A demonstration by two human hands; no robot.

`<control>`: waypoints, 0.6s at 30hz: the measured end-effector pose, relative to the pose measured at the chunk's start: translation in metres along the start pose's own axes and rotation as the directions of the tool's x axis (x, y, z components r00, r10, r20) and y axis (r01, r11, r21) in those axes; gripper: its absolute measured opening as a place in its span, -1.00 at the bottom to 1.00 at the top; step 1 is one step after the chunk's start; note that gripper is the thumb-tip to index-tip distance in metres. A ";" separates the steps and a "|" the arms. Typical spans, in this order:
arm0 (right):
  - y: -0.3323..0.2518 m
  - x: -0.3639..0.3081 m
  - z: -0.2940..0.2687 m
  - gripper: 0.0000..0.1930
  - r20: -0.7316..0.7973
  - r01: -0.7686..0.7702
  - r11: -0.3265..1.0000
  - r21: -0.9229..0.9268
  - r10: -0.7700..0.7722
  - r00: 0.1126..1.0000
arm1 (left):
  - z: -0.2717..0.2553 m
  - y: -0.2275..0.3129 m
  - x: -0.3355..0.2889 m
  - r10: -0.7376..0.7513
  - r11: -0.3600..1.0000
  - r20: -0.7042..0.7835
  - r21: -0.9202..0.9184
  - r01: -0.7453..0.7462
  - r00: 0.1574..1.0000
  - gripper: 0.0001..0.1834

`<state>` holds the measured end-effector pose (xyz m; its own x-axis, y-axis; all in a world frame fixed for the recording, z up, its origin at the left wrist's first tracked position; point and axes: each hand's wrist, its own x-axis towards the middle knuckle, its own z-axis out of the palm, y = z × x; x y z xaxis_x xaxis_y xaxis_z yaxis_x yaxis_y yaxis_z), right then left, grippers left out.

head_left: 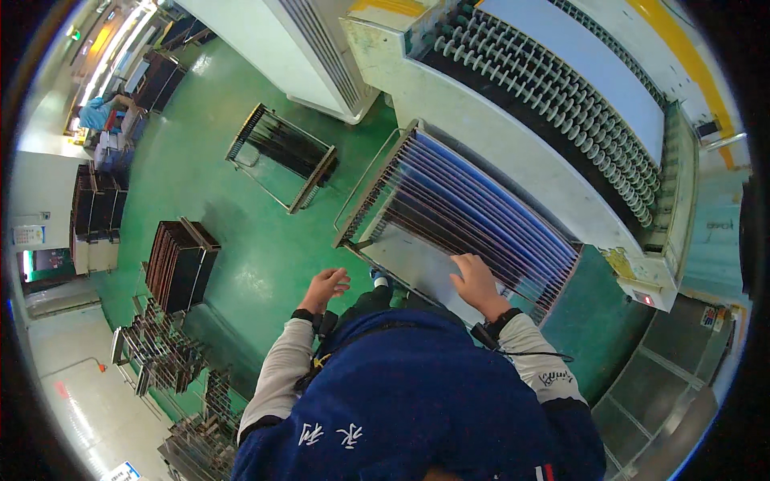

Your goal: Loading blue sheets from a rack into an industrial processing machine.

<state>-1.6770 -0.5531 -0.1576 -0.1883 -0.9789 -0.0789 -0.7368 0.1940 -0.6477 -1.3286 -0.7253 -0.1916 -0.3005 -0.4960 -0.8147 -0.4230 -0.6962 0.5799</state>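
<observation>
The right grip (475,284), fingers parted and seemingly empty, is hovering over the rack's near side; whether it is touching, I cannot tell. The left grip (325,287) is hanging empty, loosely curled, at ten o'clock. At one o'clock the rack (564,280) is holding thin panels (481,196), which are looking stiff, slick and easily scratched, their edges seemingly offering the safest hold.

Green floor (257,276) gives passing room between the left hand (325,289) and the upright panel stack (188,268). Past the right hand (476,284), the slotted rack's (374,188) close-set panels (481,196) obstruct; farther right, the roller conveyor's housing (501,132) blocks passage.
</observation>
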 end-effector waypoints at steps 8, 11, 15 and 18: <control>-0.010 0.002 0.038 -0.84 0.053 -0.061 0.937 -0.345 0.084 0.995 | -0.044 -0.036 -0.017 -0.008 0.995 -0.098 -0.104 -0.003 0.995 -0.56; -0.003 0.001 0.056 -0.88 0.058 -0.112 0.912 -0.394 0.147 0.988 | -0.063 -0.062 -0.020 -0.001 0.989 -0.119 -0.144 -0.016 0.993 -0.57; 0.010 0.009 0.059 -0.87 0.090 -0.131 0.911 -0.390 0.180 0.980 | -0.085 -0.098 -0.018 -0.071 0.979 -0.141 -0.199 0.042 0.987 -0.59; 0.006 0.010 0.046 -0.89 0.086 -0.103 0.929 -0.355 0.142 0.986 | -0.094 -0.106 -0.016 -0.083 0.976 -0.138 -0.210 0.053 0.987 -0.60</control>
<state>-1.6536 -0.5643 -0.1973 -0.2347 -0.9431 -0.2354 -0.8957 0.3039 -0.3247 -1.1990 -0.6925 -0.2400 -0.1432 -0.5031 -0.8523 -0.2499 -0.8149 0.5230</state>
